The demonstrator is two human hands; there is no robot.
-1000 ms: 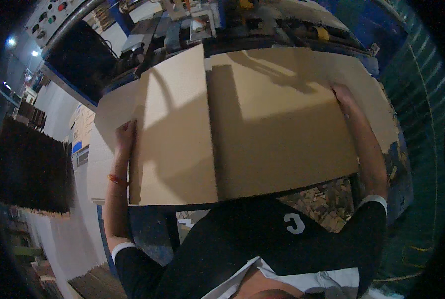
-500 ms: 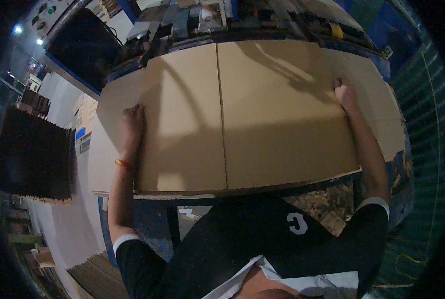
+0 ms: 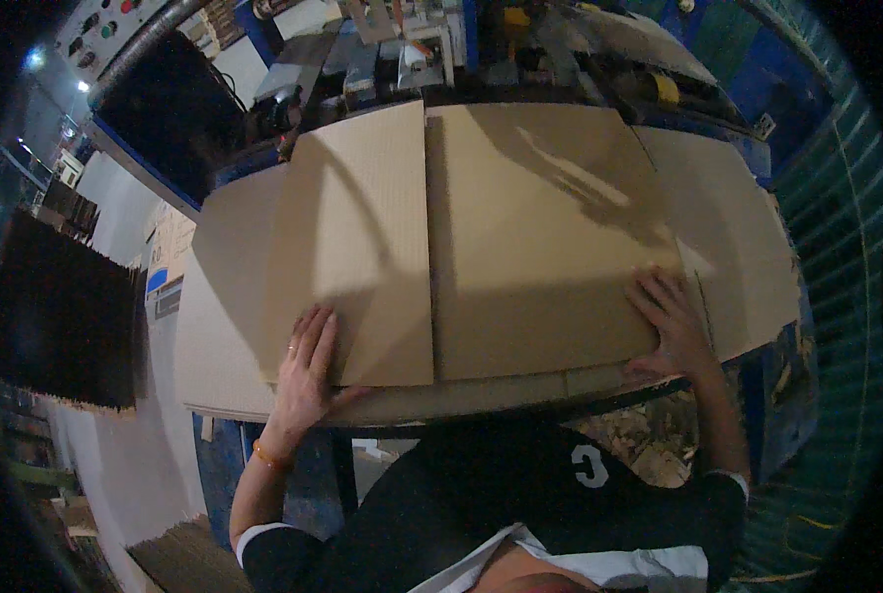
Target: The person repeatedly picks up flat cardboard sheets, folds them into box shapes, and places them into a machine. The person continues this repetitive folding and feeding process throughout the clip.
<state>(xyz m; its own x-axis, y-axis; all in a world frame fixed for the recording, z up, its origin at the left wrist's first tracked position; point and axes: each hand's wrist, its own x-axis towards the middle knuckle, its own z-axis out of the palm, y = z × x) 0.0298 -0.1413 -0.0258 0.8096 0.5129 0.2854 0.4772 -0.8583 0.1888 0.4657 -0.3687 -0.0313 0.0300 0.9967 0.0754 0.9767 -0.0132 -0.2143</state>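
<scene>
Cardboard [image 3: 530, 247], long axis left-to-right

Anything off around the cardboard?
Yes, two things. Loose scraps lie in a messy heap below its front edge, and the lower cardboard looks ragged along its right edge, not cleanly cut. The folded sheet on top shows no obvious tear.

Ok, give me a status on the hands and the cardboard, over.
Left hand open on folded cardboard, near left corner. Right hand open, near right corner. Wider sheets underneath. Machine beyond far edge.
</scene>
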